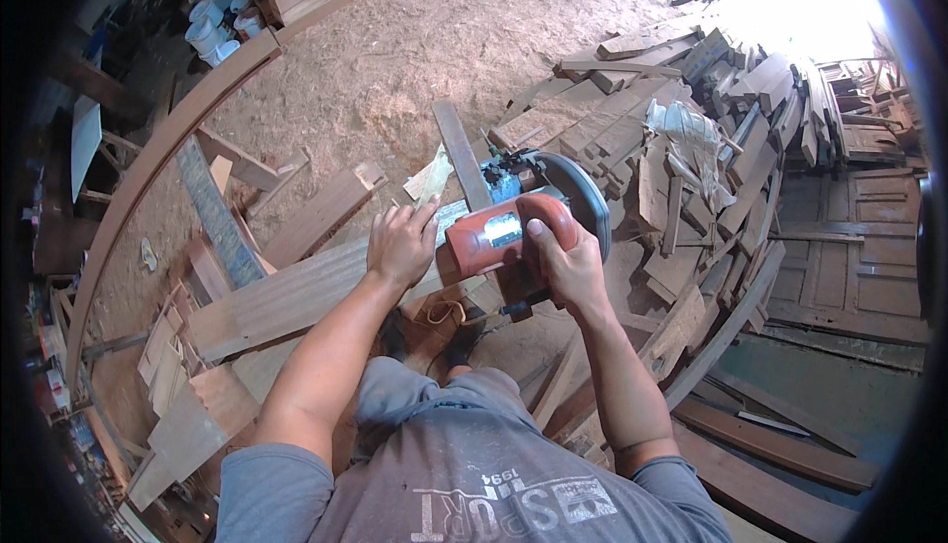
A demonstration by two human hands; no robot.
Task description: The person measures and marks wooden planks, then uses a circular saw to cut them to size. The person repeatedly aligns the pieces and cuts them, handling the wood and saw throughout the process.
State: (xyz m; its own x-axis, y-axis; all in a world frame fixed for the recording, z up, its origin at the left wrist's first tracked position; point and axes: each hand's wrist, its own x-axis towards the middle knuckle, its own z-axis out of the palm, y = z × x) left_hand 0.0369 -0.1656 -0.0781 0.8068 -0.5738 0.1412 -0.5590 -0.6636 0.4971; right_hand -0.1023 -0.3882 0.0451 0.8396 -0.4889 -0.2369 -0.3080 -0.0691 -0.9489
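My right hand (576, 267) is wrapped round the handle of a red power saw (479, 244), its thumb along the top. On the far right side of the saw is a round dark guard (583, 195); the blade's edge cannot be made out. A long, pale wooden board (286, 296) runs from the left up to the saw, which hides its right end. My left hand (403, 245) lies on this board with fingers stretched out, just left of the red housing. Beyond the saw, a narrow wooden strip (460, 153) points away from me.
Piled offcuts (681, 158) spread along the right. A long curved wooden piece (158, 153) arcs across the left. White buckets (207, 35) stand at the back left. Sawdust covers the floor (395, 49) ahead. Panelled doors (829, 247) lie at the far right.
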